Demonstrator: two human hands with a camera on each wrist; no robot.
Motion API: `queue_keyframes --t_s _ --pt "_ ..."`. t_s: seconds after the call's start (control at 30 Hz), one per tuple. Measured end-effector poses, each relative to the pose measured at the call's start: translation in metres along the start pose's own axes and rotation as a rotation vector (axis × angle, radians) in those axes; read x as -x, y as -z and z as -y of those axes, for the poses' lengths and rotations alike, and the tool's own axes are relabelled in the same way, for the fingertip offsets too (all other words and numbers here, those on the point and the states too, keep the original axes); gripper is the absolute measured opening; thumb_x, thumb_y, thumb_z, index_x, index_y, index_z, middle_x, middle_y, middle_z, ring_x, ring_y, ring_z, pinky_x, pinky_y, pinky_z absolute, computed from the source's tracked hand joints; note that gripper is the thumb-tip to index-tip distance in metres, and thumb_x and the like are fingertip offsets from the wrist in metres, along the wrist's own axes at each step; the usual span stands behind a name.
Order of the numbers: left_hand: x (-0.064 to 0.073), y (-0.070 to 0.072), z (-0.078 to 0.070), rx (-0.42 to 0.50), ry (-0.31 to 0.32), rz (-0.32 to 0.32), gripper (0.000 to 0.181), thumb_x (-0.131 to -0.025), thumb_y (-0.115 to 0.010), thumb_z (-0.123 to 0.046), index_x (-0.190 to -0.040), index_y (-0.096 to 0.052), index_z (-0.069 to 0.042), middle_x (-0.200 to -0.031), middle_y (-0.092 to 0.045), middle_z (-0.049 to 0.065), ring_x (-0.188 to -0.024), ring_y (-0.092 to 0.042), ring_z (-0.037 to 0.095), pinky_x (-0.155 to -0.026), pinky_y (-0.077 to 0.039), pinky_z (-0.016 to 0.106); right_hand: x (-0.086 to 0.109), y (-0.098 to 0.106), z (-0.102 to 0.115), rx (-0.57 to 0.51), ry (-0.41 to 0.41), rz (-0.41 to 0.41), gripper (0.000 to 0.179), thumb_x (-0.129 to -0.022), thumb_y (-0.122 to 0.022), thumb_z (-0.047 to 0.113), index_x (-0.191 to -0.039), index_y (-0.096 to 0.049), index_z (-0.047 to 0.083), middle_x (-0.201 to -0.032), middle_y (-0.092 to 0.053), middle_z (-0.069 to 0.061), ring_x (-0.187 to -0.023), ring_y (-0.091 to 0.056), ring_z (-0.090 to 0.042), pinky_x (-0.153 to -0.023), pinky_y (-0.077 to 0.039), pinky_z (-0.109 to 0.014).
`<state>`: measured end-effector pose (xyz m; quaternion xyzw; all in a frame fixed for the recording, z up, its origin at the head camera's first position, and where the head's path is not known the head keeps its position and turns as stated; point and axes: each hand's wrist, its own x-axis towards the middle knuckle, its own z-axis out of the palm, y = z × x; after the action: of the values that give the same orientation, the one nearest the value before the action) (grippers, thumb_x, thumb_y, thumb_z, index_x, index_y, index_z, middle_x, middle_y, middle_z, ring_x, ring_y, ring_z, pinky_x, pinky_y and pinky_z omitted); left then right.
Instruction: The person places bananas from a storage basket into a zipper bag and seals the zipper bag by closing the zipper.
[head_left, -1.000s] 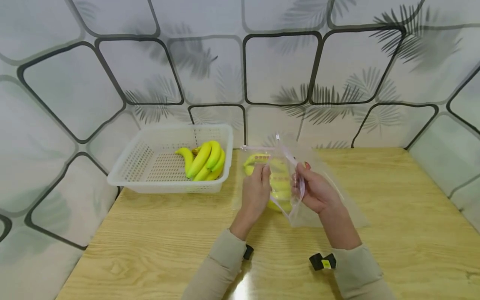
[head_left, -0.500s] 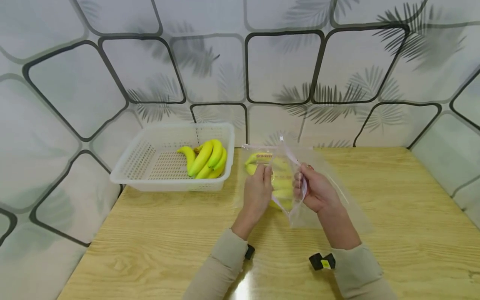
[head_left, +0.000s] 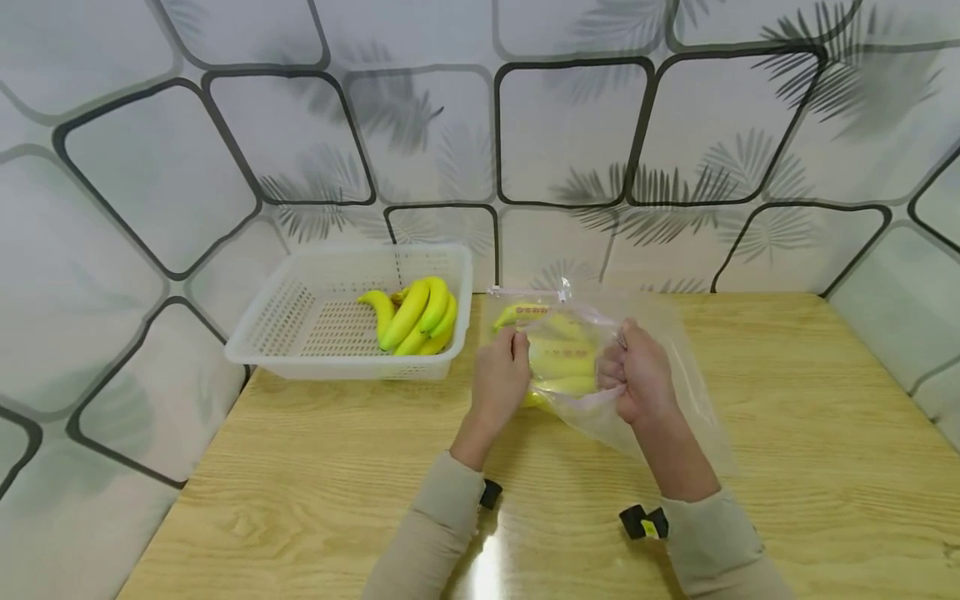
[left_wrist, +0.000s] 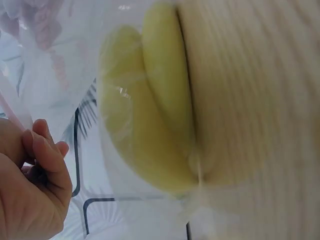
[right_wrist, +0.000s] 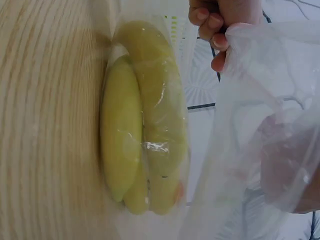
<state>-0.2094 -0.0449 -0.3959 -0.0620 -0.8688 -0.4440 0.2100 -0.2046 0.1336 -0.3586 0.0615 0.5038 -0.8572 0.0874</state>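
Note:
In the head view, both hands hold the mouth of a clear plastic bag (head_left: 675, 392) with a pinkish rim. My left hand (head_left: 500, 375) pinches the left side of the rim, thumb on top. My right hand (head_left: 645, 375) grips the right side, several fingers curled and partly seen through the film. The mouth is stretched wide between them. Behind it on the table lie bananas (head_left: 570, 367), wrapped in clear film with red print; this seems a separate bag. Close up, the wrapped bananas (right_wrist: 122, 130) also show in the right wrist view. Film blurs the right hand (right_wrist: 290, 170) there.
A white perforated plastic basket (head_left: 277, 358) stands at the back left, with loose bananas (head_left: 412, 321) in its right end. The wooden table (head_left: 315, 483) meets a patterned wall covering (head_left: 570, 133) at its back edge.
My hands have moved apart, the right one rightward and slightly up, the left a little left. The bag's narrow mouth has become a wide, rounded opening.

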Motion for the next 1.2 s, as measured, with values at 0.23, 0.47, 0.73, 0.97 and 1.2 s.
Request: queue_keyframes --t_s 0.23,0.47,0.73,0.97,1.2 --pt "-0.004 0.011 0.000 -0.196 -0.073 -0.025 0.026 -0.103 -0.053 -0.014 -0.088 -0.068 0.002 -0.056 -0.042 -0.002 -0.046 -0.032 0.006 -0.042 -0.025 0.018 0.012 -0.013 0.008 0.195 0.226 -0.059 0.033 -0.109 -0.032 0.028 -0.080 -0.028 0.012 -0.055 -0.031 0.009 -0.042 -0.030 -0.002 -0.040 -0.026 -0.016" --pt "-0.005 0.012 0.002 -0.175 -0.067 0.023 0.030 -0.104 -0.052 -0.015 -0.080 -0.064 -0.001 -0.053 -0.038 -0.003 -0.044 -0.031 0.006 -0.042 -0.024 0.017 0.022 -0.013 0.029 -0.020 0.072 0.144 0.027 -0.108 -0.033 0.033 -0.093 -0.038 0.012 -0.061 -0.029 0.009 -0.049 -0.020 -0.003 -0.045 -0.021 -0.014" --pt "-0.003 0.008 0.004 -0.166 -0.044 0.009 0.028 -0.105 -0.051 -0.017 -0.098 -0.068 0.003 -0.058 -0.053 0.003 -0.044 -0.038 0.007 -0.041 -0.031 0.017 0.013 -0.001 0.024 -0.117 0.053 0.302 0.031 -0.108 -0.029 0.036 -0.086 -0.037 0.016 -0.069 -0.018 0.003 -0.056 -0.013 -0.010 -0.054 -0.012 -0.022" --pt "-0.001 0.012 0.003 -0.191 -0.138 -0.011 0.026 -0.105 -0.051 -0.015 -0.097 -0.067 0.004 -0.055 -0.047 0.001 -0.042 -0.034 0.006 -0.040 -0.027 0.016 0.010 0.004 0.022 -0.160 0.047 0.293 0.026 -0.107 -0.027 0.033 -0.089 -0.027 0.015 -0.070 -0.021 0.003 -0.060 -0.013 -0.010 -0.054 -0.021 -0.018" --pt "-0.007 0.018 0.007 -0.185 -0.122 0.015 0.028 -0.105 -0.050 -0.015 -0.097 -0.068 0.005 -0.056 -0.051 0.004 -0.044 -0.039 0.006 -0.041 -0.032 0.015 0.010 0.008 0.029 -0.480 -0.094 0.505 0.030 -0.108 -0.029 0.030 -0.107 -0.047 0.005 -0.070 -0.019 0.004 -0.058 -0.006 -0.010 -0.054 -0.021 -0.020"
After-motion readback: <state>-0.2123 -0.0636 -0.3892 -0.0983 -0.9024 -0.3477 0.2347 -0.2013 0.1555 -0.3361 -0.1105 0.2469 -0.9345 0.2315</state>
